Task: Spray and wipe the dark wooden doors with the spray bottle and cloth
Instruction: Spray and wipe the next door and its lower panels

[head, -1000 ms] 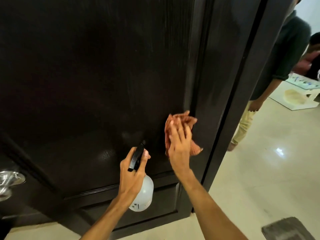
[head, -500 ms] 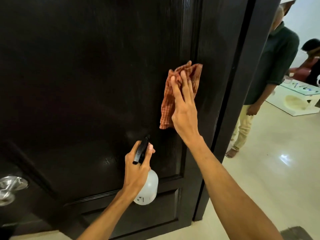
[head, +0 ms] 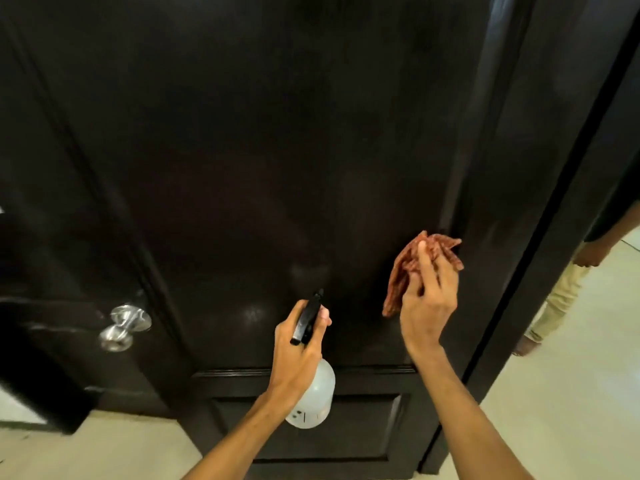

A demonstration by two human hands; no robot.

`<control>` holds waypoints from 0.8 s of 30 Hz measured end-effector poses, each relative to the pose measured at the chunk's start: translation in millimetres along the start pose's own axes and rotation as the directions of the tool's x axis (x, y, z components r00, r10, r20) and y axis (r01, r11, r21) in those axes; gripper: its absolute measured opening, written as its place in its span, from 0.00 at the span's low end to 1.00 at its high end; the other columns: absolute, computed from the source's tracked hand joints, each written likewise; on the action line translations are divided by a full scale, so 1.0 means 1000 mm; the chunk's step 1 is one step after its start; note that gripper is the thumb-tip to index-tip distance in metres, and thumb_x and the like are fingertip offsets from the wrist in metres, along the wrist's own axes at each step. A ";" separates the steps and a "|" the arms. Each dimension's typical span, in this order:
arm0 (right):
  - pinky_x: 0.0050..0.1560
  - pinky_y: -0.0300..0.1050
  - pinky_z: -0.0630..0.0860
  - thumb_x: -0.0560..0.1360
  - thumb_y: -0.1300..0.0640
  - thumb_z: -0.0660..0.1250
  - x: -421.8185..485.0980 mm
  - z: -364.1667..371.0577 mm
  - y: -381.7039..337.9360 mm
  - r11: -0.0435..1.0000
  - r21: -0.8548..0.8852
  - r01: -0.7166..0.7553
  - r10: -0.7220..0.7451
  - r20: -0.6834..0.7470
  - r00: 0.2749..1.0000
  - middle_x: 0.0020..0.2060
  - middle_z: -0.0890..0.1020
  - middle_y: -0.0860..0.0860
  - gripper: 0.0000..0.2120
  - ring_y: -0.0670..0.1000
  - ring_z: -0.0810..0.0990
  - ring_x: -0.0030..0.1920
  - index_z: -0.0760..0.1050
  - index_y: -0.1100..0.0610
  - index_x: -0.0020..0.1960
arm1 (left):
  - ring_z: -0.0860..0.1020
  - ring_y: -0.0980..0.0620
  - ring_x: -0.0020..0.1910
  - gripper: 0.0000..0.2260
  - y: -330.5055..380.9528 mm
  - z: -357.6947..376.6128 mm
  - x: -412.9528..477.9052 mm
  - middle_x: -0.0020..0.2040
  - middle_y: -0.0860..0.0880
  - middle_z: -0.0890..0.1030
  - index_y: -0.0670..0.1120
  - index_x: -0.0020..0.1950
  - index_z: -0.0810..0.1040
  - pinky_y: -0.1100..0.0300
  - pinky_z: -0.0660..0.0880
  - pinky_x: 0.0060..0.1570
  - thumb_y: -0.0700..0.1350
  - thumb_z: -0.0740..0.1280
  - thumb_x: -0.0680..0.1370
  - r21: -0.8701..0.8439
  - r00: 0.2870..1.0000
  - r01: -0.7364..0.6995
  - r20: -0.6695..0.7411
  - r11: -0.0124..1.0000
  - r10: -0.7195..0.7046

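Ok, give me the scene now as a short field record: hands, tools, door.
target: dark glossy panelled wooden door
left hand: grips translucent white plastic spray bottle, black trigger head aimed at door
right hand: holds crumpled orange checked cloth near door's right edge; contact unclear
hardware: round silver metal knob, lower left
bystander: person standing far right on pale floor

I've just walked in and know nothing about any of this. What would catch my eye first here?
A big dark wooden door fills nearly the whole view. Low down near its right edge, the right hand holds a crumpled reddish checked cloth up to the wood. Just to its left, the left hand grips a translucent white spray bottle with a black trigger. A shiny silver door knob gleams at the lower left.
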State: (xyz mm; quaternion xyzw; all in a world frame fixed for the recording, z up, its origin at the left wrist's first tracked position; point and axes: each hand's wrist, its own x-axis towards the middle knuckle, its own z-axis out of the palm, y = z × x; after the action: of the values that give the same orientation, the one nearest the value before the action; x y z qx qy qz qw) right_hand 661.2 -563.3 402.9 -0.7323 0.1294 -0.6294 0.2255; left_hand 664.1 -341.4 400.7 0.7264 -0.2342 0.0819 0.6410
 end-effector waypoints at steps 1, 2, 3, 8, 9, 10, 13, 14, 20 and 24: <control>0.76 0.52 0.67 0.80 0.70 0.66 0.014 0.006 -0.013 0.999 0.012 0.047 -0.047 -0.022 0.999 0.67 0.78 0.61 0.18 0.62 0.76 0.68 0.78 0.63 0.69 | 0.75 0.51 0.28 0.08 -0.002 -0.011 -0.001 0.42 0.51 0.83 0.48 0.49 0.80 0.49 0.76 0.33 0.49 0.66 0.84 0.008 1.000 0.006 -0.021 1.000 -0.005; 0.76 0.53 0.67 0.81 0.70 0.65 0.028 0.013 -0.027 0.996 0.017 0.084 -0.084 -0.035 0.996 0.68 0.78 0.61 0.18 0.63 0.76 0.67 0.78 0.62 0.69 | 0.74 0.51 0.28 0.07 -0.003 -0.022 -0.003 0.42 0.50 0.83 0.48 0.49 0.79 0.50 0.75 0.32 0.49 0.66 0.84 0.015 0.999 0.008 -0.039 1.000 -0.008; 0.77 0.52 0.65 0.81 0.69 0.64 0.039 0.020 -0.043 0.995 0.020 0.101 -0.100 -0.043 0.994 0.69 0.77 0.61 0.18 0.63 0.75 0.68 0.78 0.61 0.70 | 0.74 0.51 0.28 0.07 -0.005 -0.034 -0.005 0.42 0.49 0.82 0.48 0.49 0.79 0.49 0.75 0.31 0.49 0.66 0.84 0.019 0.998 0.010 -0.058 1.000 -0.009; 0.75 0.47 0.65 0.82 0.66 0.60 0.042 0.061 -0.129 0.984 0.071 0.163 -0.167 0.050 0.985 0.73 0.73 0.58 0.21 0.62 0.72 0.68 0.75 0.57 0.73 | 0.73 0.51 0.27 0.07 -0.021 -0.104 -0.018 0.41 0.49 0.83 0.48 0.50 0.79 0.48 0.73 0.30 0.49 0.66 0.85 0.036 0.985 0.036 -0.172 0.999 -0.030; 0.74 0.51 0.68 0.82 0.67 0.61 0.025 0.070 -0.144 0.975 0.093 0.202 -0.212 0.111 0.971 0.73 0.73 0.58 0.21 0.62 0.71 0.68 0.75 0.57 0.73 | 0.74 0.51 0.28 0.07 -0.026 -0.120 -0.021 0.41 0.49 0.83 0.48 0.50 0.79 0.49 0.73 0.31 0.49 0.66 0.85 0.042 0.980 0.043 -0.197 0.998 -0.034; 0.73 0.56 0.69 0.80 0.69 0.62 0.005 0.081 -0.157 0.966 0.130 0.222 -0.243 0.175 0.954 0.72 0.73 0.58 0.22 0.62 0.71 0.68 0.76 0.57 0.72 | 0.74 0.52 0.29 0.07 -0.031 -0.136 -0.023 0.41 0.49 0.82 0.48 0.50 0.79 0.50 0.74 0.32 0.49 0.66 0.85 0.044 0.976 0.050 -0.214 0.998 -0.040; 0.72 0.64 0.69 0.75 0.76 0.65 -0.072 0.115 -0.201 0.946 0.321 0.035 -0.152 0.346 0.926 0.70 0.75 0.55 0.27 0.59 0.72 0.70 0.79 0.57 0.70 | 0.75 0.53 0.30 0.07 -0.052 -0.193 -0.034 0.40 0.47 0.82 0.48 0.51 0.79 0.53 0.74 0.33 0.50 0.67 0.84 0.052 0.959 0.081 -0.275 0.995 -0.064; 0.73 0.63 0.69 0.74 0.76 0.66 -0.095 0.123 -0.218 0.927 0.363 -0.095 -0.067 0.409 0.910 0.70 0.76 0.53 0.28 0.56 0.72 0.72 0.79 0.57 0.69 | 0.75 0.52 0.30 0.06 -0.058 -0.211 -0.037 0.40 0.47 0.82 0.49 0.51 0.79 0.52 0.74 0.32 0.50 0.67 0.84 0.056 0.954 0.088 -0.293 0.994 -0.068; 0.74 0.56 0.71 0.72 0.79 0.64 -0.185 0.168 -0.304 0.798 0.419 -0.433 0.057 0.663 0.746 0.68 0.77 0.46 0.31 0.48 0.73 0.73 0.79 0.54 0.68 | 0.78 0.42 0.34 0.03 -0.096 -0.312 -0.048 0.38 0.46 0.81 0.53 0.52 0.79 0.48 0.75 0.34 0.50 0.67 0.83 0.118 0.930 0.159 -0.351 0.980 -0.108; 0.76 0.47 0.66 0.75 0.75 0.64 -0.210 0.206 -0.338 0.878 0.373 -0.301 -0.078 0.732 0.677 0.70 0.75 0.45 0.29 0.47 0.69 0.74 0.79 0.52 0.69 | 0.82 0.49 0.38 0.04 -0.115 -0.354 -0.045 0.40 0.51 0.83 0.55 0.56 0.79 0.62 0.77 0.34 0.49 0.67 0.82 0.090 0.926 0.220 -0.331 0.971 -0.179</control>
State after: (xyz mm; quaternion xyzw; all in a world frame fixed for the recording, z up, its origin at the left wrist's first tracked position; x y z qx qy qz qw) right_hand 794.3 -137.1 366.4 -0.8350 -0.0795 -0.2823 0.4655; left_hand 739.9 20.0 337.0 0.7621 -0.0460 0.1477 0.6287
